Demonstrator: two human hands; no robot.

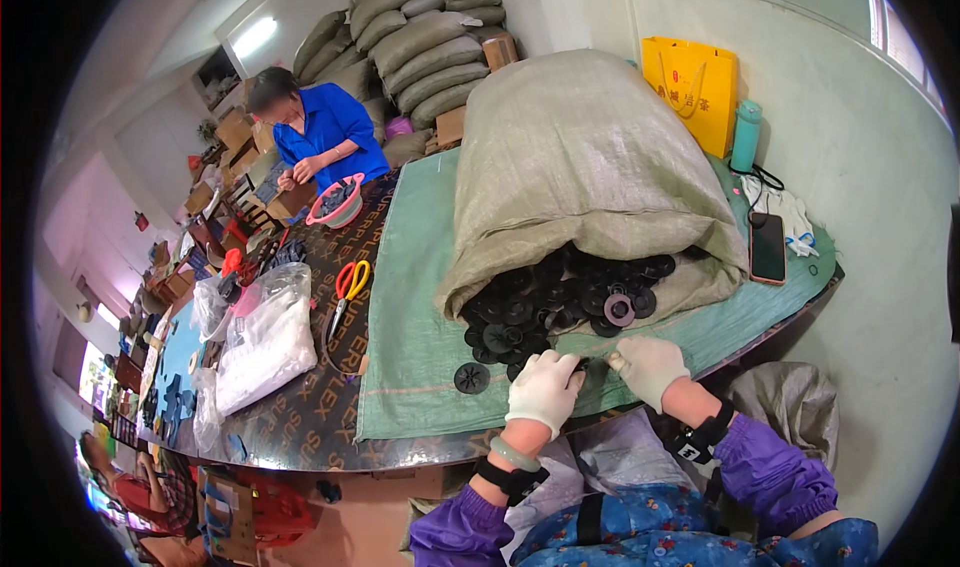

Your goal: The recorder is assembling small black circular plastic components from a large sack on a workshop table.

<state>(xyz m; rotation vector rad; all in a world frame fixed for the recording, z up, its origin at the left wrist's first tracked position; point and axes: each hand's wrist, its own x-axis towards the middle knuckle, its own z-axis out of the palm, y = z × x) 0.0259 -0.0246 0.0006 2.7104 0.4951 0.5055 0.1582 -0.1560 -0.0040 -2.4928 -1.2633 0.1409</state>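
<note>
A large woven sack (590, 137) lies on the table with its mouth toward me. Black round plastic parts (520, 312) spill from it, and one black disc (472, 378) lies apart at the left. Near the table's front edge, my left hand (545, 392), in a white glove, is closed on a black plastic part (583, 366), mostly covered by the fingers. Close by on the right, my right hand (650, 370), also gloved, has its fingers pinched together beside that part. What sits between those fingertips is too small to make out.
A green woven sheet (410, 367) covers the table under the sack. Scissors (347, 297) and a clear plastic bag (268, 342) lie left. A phone (767, 250), white gloves (780, 212), teal bottle (746, 137) and yellow bag (690, 92) stand right. A co-worker (335, 132) handles pieces over a pink basket (337, 207).
</note>
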